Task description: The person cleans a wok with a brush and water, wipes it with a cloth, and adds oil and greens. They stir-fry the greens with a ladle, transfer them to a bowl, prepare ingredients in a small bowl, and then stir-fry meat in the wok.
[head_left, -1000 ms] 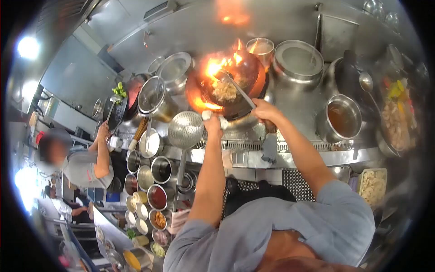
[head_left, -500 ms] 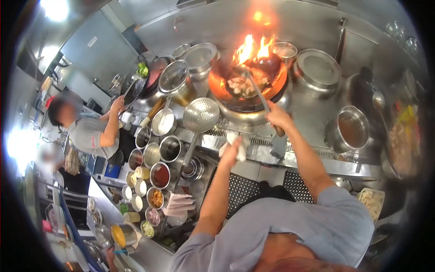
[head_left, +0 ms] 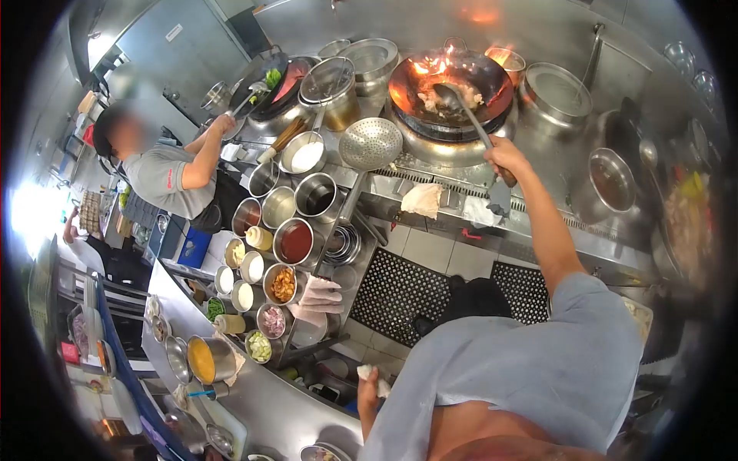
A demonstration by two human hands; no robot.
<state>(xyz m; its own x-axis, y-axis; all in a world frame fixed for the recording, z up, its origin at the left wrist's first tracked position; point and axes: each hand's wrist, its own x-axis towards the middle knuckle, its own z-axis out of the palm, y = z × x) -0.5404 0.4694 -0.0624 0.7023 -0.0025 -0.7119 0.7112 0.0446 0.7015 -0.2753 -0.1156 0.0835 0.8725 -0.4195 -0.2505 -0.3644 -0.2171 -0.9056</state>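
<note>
My right hand (head_left: 507, 157) is closed around the handle of a ladle (head_left: 478, 129). Its bowl dips into the food (head_left: 470, 96) inside the wok (head_left: 409, 98), where flames (head_left: 437, 63) burn along the far side. Down by the front of my body, my left hand (head_left: 369, 396) grips a crumpled white cloth (head_left: 374, 379). A large perforated skimmer (head_left: 370, 144) rests left of the wok, its handle pointing toward me.
Several metal pots of sauces and ingredients (head_left: 296, 240) stand at left. A folded cloth (head_left: 421, 200) and white cloth (head_left: 482, 211) lie on the stove's front edge. A co-worker (head_left: 173, 169) handles another wok (head_left: 265, 81). A pot of brown liquid (head_left: 611, 180) sits at right.
My left hand has moved from the stove edge down beside my body with the white cloth. The flames have shrunk, and the view has shifted. The ladle stays in my right hand.
</note>
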